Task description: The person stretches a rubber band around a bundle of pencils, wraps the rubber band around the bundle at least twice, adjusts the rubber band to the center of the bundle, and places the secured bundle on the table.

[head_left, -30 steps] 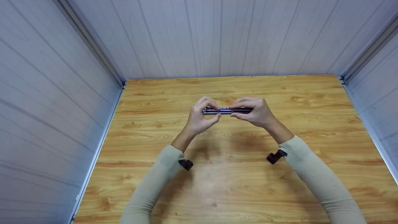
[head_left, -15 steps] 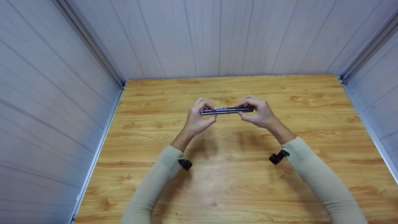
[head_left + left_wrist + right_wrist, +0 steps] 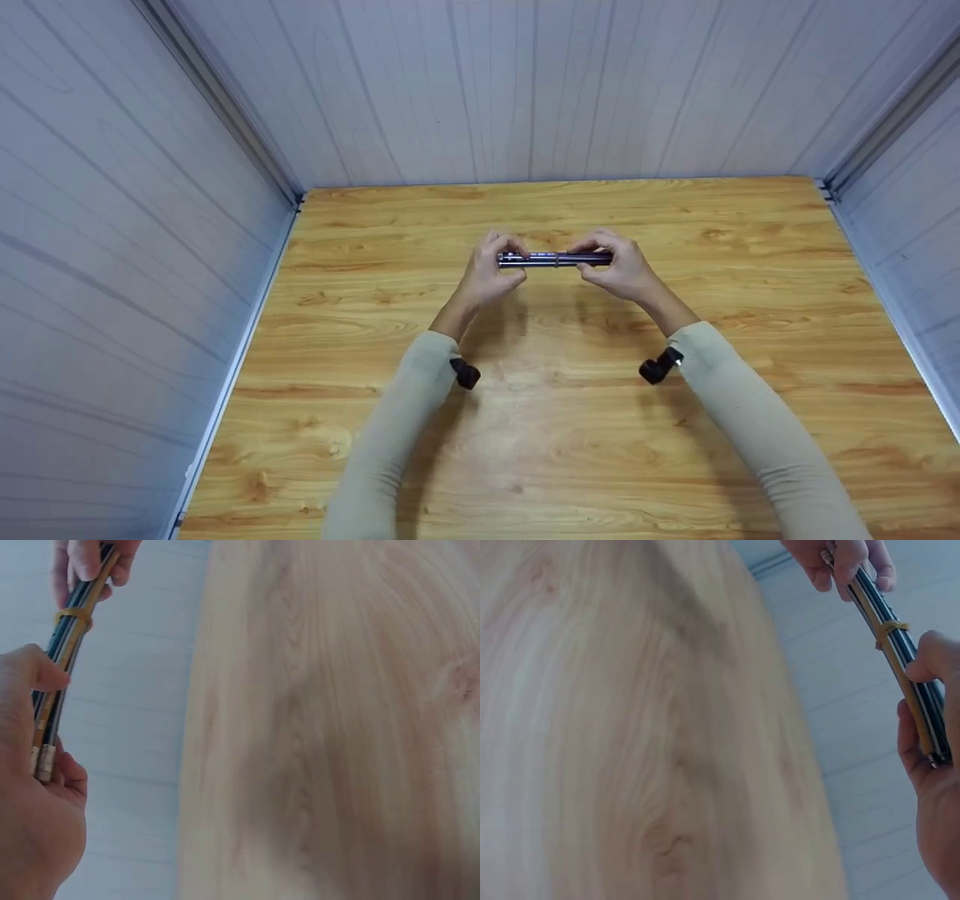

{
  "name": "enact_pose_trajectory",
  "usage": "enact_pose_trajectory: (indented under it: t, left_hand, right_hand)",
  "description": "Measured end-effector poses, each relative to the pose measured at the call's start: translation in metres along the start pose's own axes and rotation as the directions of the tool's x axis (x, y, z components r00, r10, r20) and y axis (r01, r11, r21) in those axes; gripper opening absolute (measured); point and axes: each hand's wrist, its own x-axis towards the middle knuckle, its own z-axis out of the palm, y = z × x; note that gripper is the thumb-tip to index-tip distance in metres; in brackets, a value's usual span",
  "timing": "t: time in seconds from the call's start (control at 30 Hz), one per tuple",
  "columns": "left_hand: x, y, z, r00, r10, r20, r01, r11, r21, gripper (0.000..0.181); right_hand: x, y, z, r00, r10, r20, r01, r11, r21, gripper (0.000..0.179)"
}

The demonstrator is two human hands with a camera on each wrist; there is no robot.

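A bundle of pencils (image 3: pixel 541 260) is held level above the table in the head view. My left hand (image 3: pixel 486 274) pinches its left end between thumb and fingers. Its right end is gripped by my right hand (image 3: pixel 624 270) in the same way. A yellowish rubber band (image 3: pixel 73 616) circles the bundle about midway, between the two hands. In the right wrist view the rubber band (image 3: pixel 891 628) looks twisted, with small loops. Dark pencils and a yellow one show, and pale eraser ends (image 3: pixel 46 762) sit in my left palm. Fingers hide parts of both ends.
The wood-grain table (image 3: pixel 525 450) lies below the hands. White panel walls (image 3: pixel 495 90) close it in at the back, left and right. Small black wrist cameras (image 3: pixel 466 373) stick out from both sleeves.
The right hand has shifted outward from the middle, so the rubber band shows now. The left hand and bundle have moved slightly up, and the bundle is more level than half a second ago.
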Motion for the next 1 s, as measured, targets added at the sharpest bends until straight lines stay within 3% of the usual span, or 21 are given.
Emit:
enact_pose_trajectory:
  t: [0.1, 0.23, 0.33, 0.37, 0.47, 0.6, 0.73, 1.0]
  left_hand:
    - [0.001, -0.018, 0.004, 0.999, -0.027, 0.039, 0.025, 0.998, 0.063, 0.021]
    - [0.005, -0.074, 0.017, 0.993, -0.079, 0.088, 0.065, 0.986, 0.155, 0.02]
    - [0.005, -0.111, 0.026, 0.977, -0.159, 0.139, 0.127, 0.969, 0.213, 0.023]
    - [0.002, -0.105, 0.026, 0.968, -0.202, 0.15, 0.162, 0.957, 0.242, 0.024]
    - [-0.001, -0.114, 0.028, 0.956, -0.226, 0.185, 0.167, 0.943, 0.289, 0.025]
    - [-0.006, -0.119, 0.028, 0.964, -0.197, 0.181, 0.138, 0.946, 0.292, 0.023]
    - [-0.007, -0.115, 0.029, 0.971, -0.167, 0.171, 0.114, 0.952, 0.285, 0.023]
    - [-0.007, -0.104, 0.027, 0.962, -0.195, 0.192, 0.138, 0.951, 0.275, 0.027]
  right_hand:
    - [-0.001, 0.016, 0.003, 0.994, 0.104, 0.033, -0.103, 0.993, -0.051, 0.024]
    - [-0.006, 0.032, 0.008, 0.975, 0.213, 0.069, -0.204, 0.972, -0.114, 0.026]
    - [-0.01, 0.039, 0.013, 0.956, 0.276, 0.094, -0.262, 0.955, -0.139, 0.026]
    - [-0.011, 0.041, 0.014, 0.951, 0.293, 0.103, -0.276, 0.95, -0.149, 0.026]
    - [-0.013, 0.045, 0.018, 0.941, 0.313, 0.13, -0.29, 0.942, -0.171, 0.025]
    - [-0.012, 0.046, 0.021, 0.943, 0.301, 0.145, -0.272, 0.943, -0.19, 0.025]
    - [-0.013, 0.046, 0.021, 0.945, 0.297, 0.137, -0.263, 0.939, -0.223, 0.025]
    - [-0.014, 0.047, 0.015, 0.944, 0.296, 0.147, -0.256, 0.937, -0.24, 0.03]
